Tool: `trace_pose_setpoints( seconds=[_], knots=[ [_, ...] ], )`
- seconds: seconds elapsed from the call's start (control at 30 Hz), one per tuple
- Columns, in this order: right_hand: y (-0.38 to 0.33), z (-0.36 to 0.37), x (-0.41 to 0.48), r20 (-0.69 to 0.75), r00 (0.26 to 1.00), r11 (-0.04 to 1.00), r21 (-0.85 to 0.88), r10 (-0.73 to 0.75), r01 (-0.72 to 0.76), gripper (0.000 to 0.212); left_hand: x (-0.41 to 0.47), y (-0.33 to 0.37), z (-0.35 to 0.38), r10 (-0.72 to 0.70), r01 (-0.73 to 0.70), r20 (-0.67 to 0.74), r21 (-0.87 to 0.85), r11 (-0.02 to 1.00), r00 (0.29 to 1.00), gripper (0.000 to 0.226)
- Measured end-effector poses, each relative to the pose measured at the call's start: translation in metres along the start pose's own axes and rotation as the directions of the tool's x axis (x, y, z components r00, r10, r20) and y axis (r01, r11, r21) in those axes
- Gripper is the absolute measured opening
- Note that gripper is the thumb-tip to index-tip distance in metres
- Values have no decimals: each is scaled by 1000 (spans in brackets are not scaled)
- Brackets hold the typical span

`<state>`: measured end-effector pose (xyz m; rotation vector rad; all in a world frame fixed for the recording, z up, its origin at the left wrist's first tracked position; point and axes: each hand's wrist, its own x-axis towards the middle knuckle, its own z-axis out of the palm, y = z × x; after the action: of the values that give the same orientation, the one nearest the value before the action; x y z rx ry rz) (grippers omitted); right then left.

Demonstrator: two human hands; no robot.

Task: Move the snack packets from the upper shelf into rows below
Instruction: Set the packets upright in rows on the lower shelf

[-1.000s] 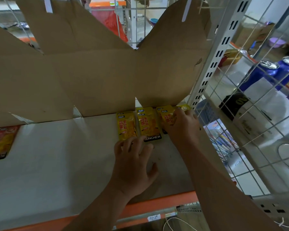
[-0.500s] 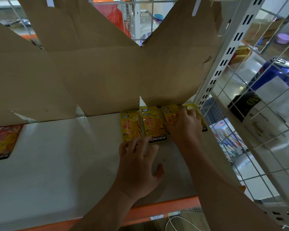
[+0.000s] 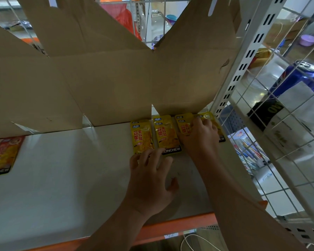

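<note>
Snack packets (image 3: 166, 133): four flat yellow sachets, side by side in one row at the back right of the white shelf (image 3: 62, 169), top edges against the cardboard backing (image 3: 107, 84). A fifth packet (image 3: 2, 154), more orange, lies apart at the far left.

Left hand (image 3: 150, 178): fingers spread and straight, tips resting on the lower edges of the two left sachets, gripping nothing.

Right hand (image 3: 199, 136): laid over the two right sachets with fingers bent; whether it pinches or only presses cannot be told.

Risks, as judged: the glossy sachets may slide over one another under a sideways push and spoil the row; the rightmost lies just beside the slotted upright (image 3: 243, 69) and could slip off the shelf's side; tops could tuck beneath the cardboard.

Legible: "RONCHEW" on a black band at the foot of the second sachet, "EW" on the fourth, "CHEW" on the far-left one; red Chinese characters on yellow
</note>
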<state>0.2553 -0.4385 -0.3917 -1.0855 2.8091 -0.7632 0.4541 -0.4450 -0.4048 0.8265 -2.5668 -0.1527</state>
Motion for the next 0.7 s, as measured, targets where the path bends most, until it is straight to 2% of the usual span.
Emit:
trace_pose_setpoints(
  seconds=[0.43,0.7],
  knots=[
    [-3,-9,-3,26,1000,1000,9,5,-5,66,0,-1,0,4,-4,-6,2,1000,1000,46],
    [1,-14,-19,-11,992,992,30,-123,124,45,0,-2,-1,13,-12,-52,11,1000,999,54]
  ],
)
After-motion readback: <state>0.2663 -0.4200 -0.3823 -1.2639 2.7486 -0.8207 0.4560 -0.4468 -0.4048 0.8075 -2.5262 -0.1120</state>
